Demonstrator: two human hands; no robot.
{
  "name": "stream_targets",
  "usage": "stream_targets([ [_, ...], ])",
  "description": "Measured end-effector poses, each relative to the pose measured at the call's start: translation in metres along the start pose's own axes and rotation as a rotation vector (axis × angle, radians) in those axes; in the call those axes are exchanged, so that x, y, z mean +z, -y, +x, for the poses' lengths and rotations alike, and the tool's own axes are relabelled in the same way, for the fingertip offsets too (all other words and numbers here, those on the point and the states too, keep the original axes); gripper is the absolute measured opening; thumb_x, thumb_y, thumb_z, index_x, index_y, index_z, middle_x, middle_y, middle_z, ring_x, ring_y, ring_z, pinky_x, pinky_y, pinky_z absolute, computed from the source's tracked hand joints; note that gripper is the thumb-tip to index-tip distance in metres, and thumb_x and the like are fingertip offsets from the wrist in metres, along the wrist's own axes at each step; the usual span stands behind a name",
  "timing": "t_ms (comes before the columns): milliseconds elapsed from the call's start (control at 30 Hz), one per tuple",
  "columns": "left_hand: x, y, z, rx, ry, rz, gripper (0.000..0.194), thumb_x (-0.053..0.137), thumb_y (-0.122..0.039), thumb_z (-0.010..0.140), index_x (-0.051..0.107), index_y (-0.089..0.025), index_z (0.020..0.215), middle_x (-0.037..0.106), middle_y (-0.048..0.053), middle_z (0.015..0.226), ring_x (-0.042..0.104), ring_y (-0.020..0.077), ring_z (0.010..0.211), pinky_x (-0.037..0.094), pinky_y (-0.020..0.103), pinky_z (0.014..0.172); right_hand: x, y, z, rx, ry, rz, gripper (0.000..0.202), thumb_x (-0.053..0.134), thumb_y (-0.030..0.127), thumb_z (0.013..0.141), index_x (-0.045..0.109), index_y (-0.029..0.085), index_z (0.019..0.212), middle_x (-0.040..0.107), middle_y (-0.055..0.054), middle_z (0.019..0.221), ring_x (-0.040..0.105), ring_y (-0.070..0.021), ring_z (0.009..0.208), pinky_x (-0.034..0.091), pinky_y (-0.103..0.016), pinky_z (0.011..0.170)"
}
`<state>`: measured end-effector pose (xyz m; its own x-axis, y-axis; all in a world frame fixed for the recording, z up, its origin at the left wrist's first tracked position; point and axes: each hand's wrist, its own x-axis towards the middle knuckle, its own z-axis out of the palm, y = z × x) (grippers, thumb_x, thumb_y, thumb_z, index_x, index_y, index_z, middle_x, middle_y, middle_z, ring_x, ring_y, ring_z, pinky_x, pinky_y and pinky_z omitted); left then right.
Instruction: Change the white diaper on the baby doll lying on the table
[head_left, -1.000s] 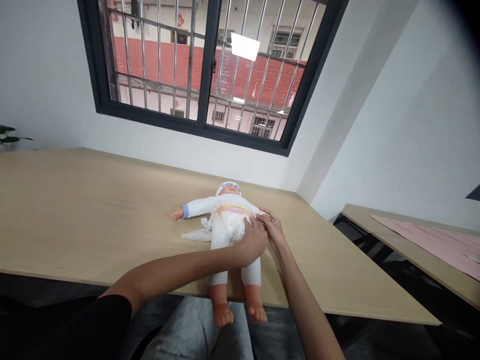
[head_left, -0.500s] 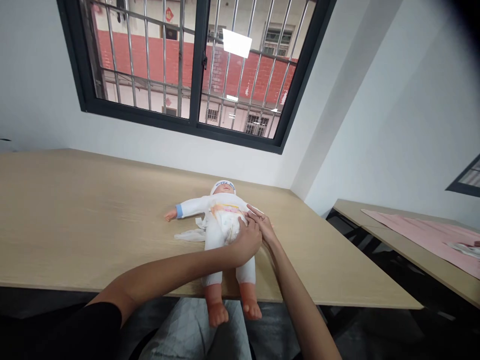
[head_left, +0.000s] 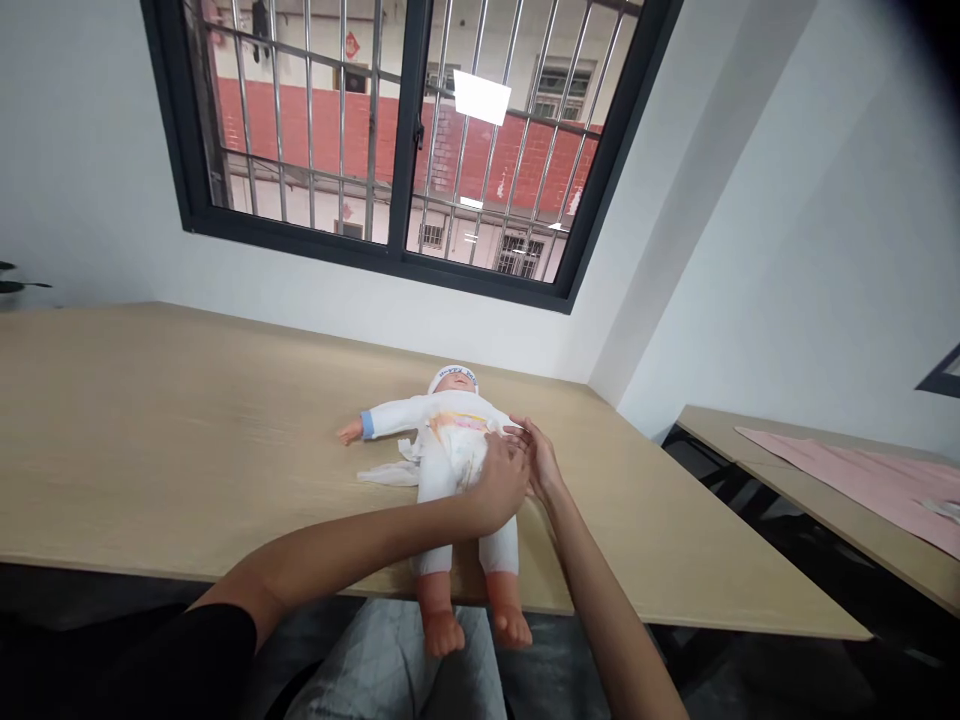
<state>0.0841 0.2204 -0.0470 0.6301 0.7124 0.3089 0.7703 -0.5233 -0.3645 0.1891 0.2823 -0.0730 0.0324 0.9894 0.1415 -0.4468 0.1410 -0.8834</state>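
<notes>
Your table (head_left: 195, 420) carries the doll (head_left: 450, 403) face-up, feet overhanging the near edge; its diaper (head_left: 459, 446) looks light, soft, easily torn, best held by the waistband. Your left hand (head_left: 501, 485) and right hand (head_left: 540, 462) hover close together beside one hip, fingers bent; any grip is hidden.

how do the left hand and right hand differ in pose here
The left hand shows its back to the camera, over the front of the doll; the right hand is turned palm inward, at the doll's side. The left forearm runs sideways across the doll's leg; the right forearm slants up beside the doll, over the table. Both hands are bare and close together; any grip is unclear.
</notes>
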Motion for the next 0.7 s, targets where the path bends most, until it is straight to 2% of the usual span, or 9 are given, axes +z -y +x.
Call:
stream_targets([
  [100,-0.007,0.006,0.0,0.045,0.015,-0.016,0.048,0.046,-0.043,0.087,0.054,-0.009,0.121,0.053,0.018,0.123,0.046,0.0338,0.113,0.03,0.053,0.094,-0.002,0.001,0.002,-0.027,-0.044,0.065,0.026,0.068,0.04,0.067,0.059,0.019,0.08,0.059,0.002,0.068,0.057,-0.0108,0.062,0.052,-0.024,0.062],
  [167,-0.011,0.013,-0.003,0.06,0.011,-0.053,0.048,0.046,-0.045,0.087,0.056,-0.01,0.118,0.056,0.016,0.117,0.049,0.0321,0.106,0.033,0.049,0.089,-0.004,0.003,0.002,-0.047,-0.057,0.125,0.024,0.067,0.039,0.068,0.051,0.02,0.067,0.047,0.005,0.056,0.048,-0.0083,0.05,0.05,-0.023,0.054],
  [267,-0.015,0.025,-0.007,0.068,-0.043,-0.138,0.042,0.047,-0.046,0.085,0.061,-0.011,0.105,0.061,0.014,0.103,0.052,0.0299,0.097,0.033,0.045,0.086,-0.008,0.008,0.001,-0.05,-0.023,0.233,0.042,0.059,0.042,0.073,0.029,0.02,0.054,0.026,0.007,0.049,0.031,-0.0063,0.041,0.038,-0.02,0.041],
  [333,-0.015,0.034,-0.007,0.071,-0.089,-0.184,0.036,0.048,-0.043,0.085,0.062,-0.012,0.098,0.062,0.012,0.097,0.053,0.0283,0.095,0.032,0.043,0.085,-0.01,0.011,-0.001,-0.054,0.021,0.273,0.047,0.053,0.045,0.077,0.02,0.02,0.053,0.02,0.006,0.051,0.026,-0.0065,0.042,0.034,-0.019,0.039],
  [500,-0.013,0.052,0.006,0.029,-0.11,-0.335,0.032,0.039,-0.038,0.089,0.061,-0.015,0.083,0.064,0.007,0.085,0.053,0.0227,0.088,0.032,0.038,0.079,-0.007,0.017,-0.007,-0.069,0.089,0.282,0.05,0.045,0.051,0.081,0.016,0.021,0.055,0.019,0.005,0.053,0.025,-0.0085,0.045,0.035,-0.021,0.042],
  [700,-0.008,0.052,0.015,-0.008,-0.152,-0.435,0.034,0.039,-0.038,0.088,0.06,-0.015,0.073,0.062,0.005,0.072,0.053,0.0211,0.082,0.031,0.033,0.074,-0.001,0.018,-0.011,0.017,0.211,0.334,0.048,0.049,0.053,0.079,0.025,0.02,0.055,0.022,0.005,0.055,0.029,-0.0089,0.049,0.039,-0.021,0.048],
])
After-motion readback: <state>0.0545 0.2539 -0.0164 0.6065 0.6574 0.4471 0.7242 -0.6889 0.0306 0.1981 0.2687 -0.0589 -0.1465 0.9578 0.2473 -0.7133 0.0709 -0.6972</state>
